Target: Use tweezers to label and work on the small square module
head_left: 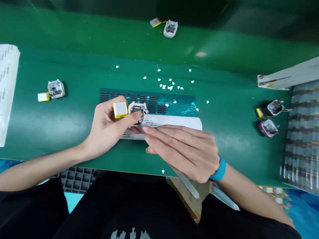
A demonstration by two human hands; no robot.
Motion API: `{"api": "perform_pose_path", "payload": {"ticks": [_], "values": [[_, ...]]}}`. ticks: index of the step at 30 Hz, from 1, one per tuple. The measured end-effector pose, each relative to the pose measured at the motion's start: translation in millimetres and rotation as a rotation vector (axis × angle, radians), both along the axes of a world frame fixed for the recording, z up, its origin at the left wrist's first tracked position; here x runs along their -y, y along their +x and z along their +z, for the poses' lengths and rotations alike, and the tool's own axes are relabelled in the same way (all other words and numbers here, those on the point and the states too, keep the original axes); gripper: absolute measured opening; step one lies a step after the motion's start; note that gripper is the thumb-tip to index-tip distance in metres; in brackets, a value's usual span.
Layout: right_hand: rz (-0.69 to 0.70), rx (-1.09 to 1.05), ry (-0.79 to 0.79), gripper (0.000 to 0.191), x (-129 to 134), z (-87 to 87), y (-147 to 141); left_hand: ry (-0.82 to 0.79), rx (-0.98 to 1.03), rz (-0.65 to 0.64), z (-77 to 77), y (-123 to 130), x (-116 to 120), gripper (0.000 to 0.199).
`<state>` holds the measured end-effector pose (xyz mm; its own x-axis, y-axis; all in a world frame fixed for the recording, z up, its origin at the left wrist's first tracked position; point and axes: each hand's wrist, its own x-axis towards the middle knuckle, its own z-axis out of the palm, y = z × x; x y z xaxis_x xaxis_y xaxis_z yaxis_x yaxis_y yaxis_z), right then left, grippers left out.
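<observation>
A small white device housing (136,107) with exposed electronics is held in my left hand (107,127), the thumb pressing over its open side. A yellow-edged battery (120,109) rests against the fingers of that hand, left of the housing. My right hand (184,146), with a teal wristband, is closed around a metal tool (188,186), probably tweezers, whose handle shows below the palm. Its fingertips meet the lower right edge of the housing. Beneath both hands lie a printed white sheet (194,122) and a blue film strip (184,101) with dark pads.
Small white stickers (170,88) are scattered beyond the hands. Other opened housings lie at the left (56,89), at the back (170,28) and at the right (267,128). A white sheet (7,93) is at far left; stacked clear trays (301,132) stand at far right.
</observation>
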<state>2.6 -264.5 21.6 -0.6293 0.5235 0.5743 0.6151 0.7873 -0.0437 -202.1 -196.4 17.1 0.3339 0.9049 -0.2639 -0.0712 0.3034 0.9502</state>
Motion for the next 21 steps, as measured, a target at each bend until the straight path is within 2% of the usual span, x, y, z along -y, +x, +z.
{"api": "perform_pose_path", "payload": {"ticks": [8, 21], "values": [[-0.026, 0.001, -0.032, 0.013, 0.0, 2.4, 2.3, -0.038, -0.011, 0.015, -2.6, 1.0, -0.6, 0.042], [0.004, -0.011, -0.026, 0.016, 1.4, -1.1, 0.8, 0.022, -0.047, 0.02, -4.3, 0.9, 2.1, 0.045]]}}
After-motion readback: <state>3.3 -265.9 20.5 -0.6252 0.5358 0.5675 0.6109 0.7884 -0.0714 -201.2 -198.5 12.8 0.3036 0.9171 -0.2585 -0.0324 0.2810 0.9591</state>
